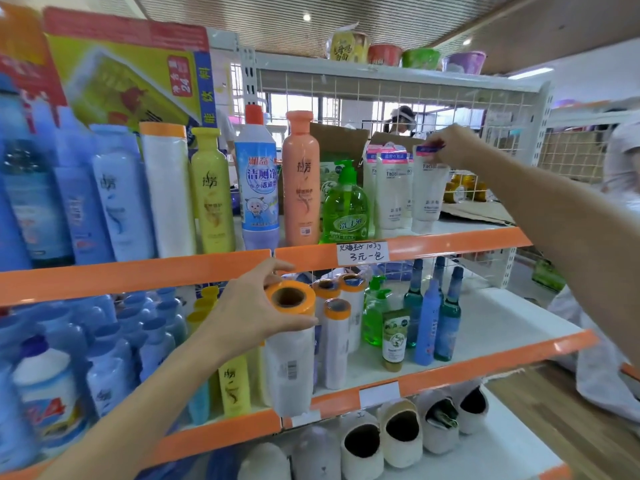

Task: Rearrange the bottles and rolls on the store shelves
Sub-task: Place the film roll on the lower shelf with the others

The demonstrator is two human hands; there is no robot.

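My left hand (254, 306) grips the orange top of a white roll (291, 362) in front of the middle shelf (450, 375). Behind it stand three more orange-topped rolls (337, 337). My right hand (450, 145) pinches the pink and blue top of a white Facial tube (427, 188) standing at the right end of the upper shelf (450, 240). More Facial tubes (389, 188) stand just left of it. On the upper shelf also stand a tall roll (168, 188), a yellow bottle (211, 192), a blue cleaner bottle (258, 181), an orange bottle (300, 181) and a green pump bottle (346, 206).
Blue bottles (69, 202) crowd the left of both shelves. Slim blue and green bottles (433, 313) and a small green tube (394, 337) stand on the middle shelf. White slippers (401, 434) fill the bottom shelf. Noodle cups (384, 53) sit on top. People stand behind the wire back panel.
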